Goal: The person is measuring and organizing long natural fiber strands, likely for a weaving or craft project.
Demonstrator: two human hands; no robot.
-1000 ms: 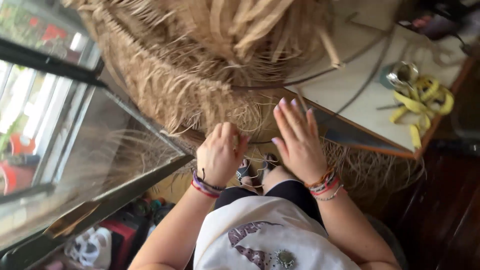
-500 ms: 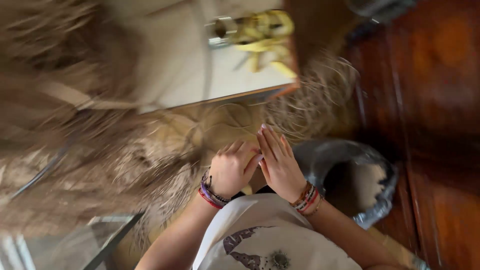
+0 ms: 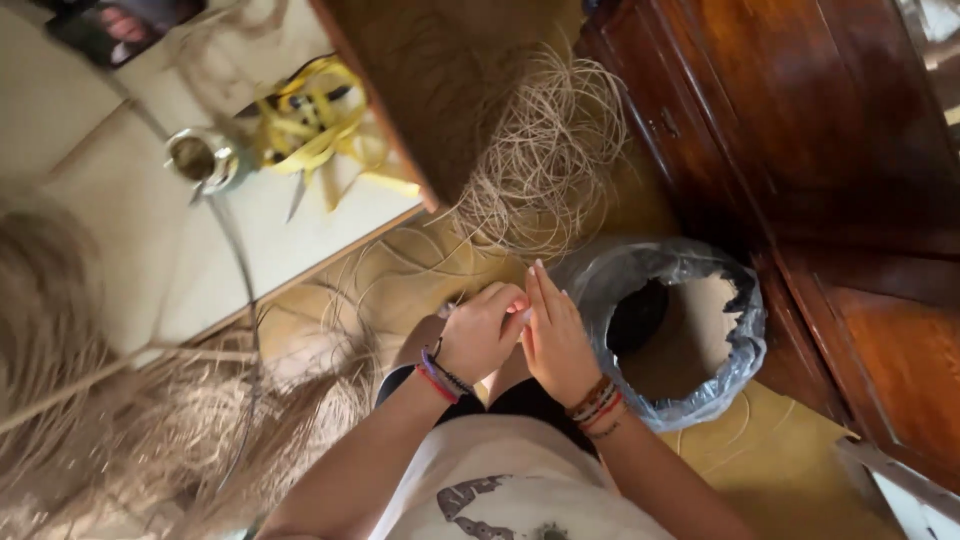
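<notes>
My left hand (image 3: 478,332) is curled into a loose fist above my lap, and nothing shows inside it. My right hand (image 3: 556,338) is flat with the fingers straight and together, its palm pressed against the left hand's knuckles. Both wrists wear several coloured bracelets. Just right of my right hand stands a round bin lined with a clear plastic bag (image 3: 745,340). A tangle of pale straw fibre (image 3: 545,150) lies on the yellow floor beyond my hands.
A white table (image 3: 120,220) at the left carries a yellow measuring tape (image 3: 305,120), a small metal cup (image 3: 200,160) and a wire hoop. Bundles of straw (image 3: 150,430) hang at the lower left. A dark wooden cabinet (image 3: 830,150) fills the right.
The view has swung right from the woven straw piece to the floor and the bin. My hands left the weave and came together; my right hand closed its spread fingers against the left fist.
</notes>
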